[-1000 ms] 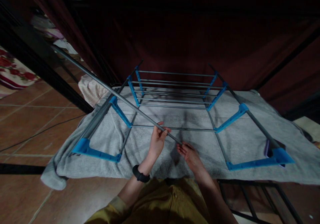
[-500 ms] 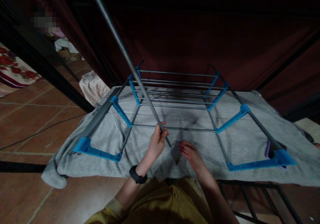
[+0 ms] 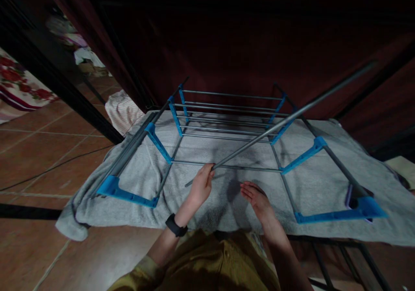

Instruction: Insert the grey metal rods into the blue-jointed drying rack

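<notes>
My left hand (image 3: 201, 183) is closed round a long grey metal rod (image 3: 259, 137) near its lower end. The rod slants up to the right, its far end raised in front of the dark red curtain. To the right, my right hand (image 3: 255, 196) hovers above the blanket with its fingers stretched out, holding nothing. Beyond both hands lies a rack frame of grey tubes with blue plastic brackets (image 3: 128, 196). Several thin crossbars (image 3: 227, 128) join its two sides at the back, and a single crossbar (image 3: 181, 163) runs just past my left hand.
A grey blanket (image 3: 129, 215) covers the surface under the frame. Several loose rods (image 3: 129, 146) lie along its left edge. A phone-like object (image 3: 349, 196) rests by the right front bracket. Dark posts (image 3: 74, 83) stand at the left, beside a striped cloth (image 3: 123, 111).
The rod in my left hand has swung from leaning up-left to leaning up-right. My right hand has shifted slightly to the right, away from it.
</notes>
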`<action>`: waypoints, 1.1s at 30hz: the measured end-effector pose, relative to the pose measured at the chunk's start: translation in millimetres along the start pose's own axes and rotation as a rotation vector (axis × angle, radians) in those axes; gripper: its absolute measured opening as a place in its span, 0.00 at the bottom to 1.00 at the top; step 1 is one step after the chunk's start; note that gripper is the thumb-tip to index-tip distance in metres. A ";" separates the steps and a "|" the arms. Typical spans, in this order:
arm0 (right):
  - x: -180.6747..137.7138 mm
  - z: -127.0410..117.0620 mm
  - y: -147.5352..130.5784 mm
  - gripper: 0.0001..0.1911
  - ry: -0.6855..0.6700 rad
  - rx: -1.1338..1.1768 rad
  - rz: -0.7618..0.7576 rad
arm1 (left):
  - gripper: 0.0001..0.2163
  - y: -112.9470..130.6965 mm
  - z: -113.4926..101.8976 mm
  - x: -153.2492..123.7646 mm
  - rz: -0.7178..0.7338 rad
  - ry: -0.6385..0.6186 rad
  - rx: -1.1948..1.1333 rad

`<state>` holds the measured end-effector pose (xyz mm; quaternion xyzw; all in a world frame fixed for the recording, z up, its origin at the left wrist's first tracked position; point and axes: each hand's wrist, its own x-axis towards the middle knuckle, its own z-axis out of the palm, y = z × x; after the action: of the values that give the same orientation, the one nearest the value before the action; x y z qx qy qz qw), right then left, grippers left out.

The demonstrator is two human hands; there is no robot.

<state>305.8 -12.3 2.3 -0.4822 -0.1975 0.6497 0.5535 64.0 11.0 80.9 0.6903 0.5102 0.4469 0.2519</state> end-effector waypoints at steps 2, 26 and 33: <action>1.1 -0.7 -3.4 0.15 0.014 -0.018 -0.003 | 0.12 -9.5 0.1 -2.1 0.041 -0.011 0.091; 12.4 -26.7 -25.3 0.13 0.036 0.116 -0.169 | 0.22 -66.1 -28.6 -25.5 0.134 -0.291 0.716; 16.4 -37.1 -22.4 0.07 0.128 0.160 -0.124 | 0.16 -65.8 -26.6 -26.1 0.193 -0.343 0.840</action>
<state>350.3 -0.8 -3.7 -0.4639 -0.1385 0.5958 0.6408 7.1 7.1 31.2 0.8407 0.5316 0.1023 -0.0113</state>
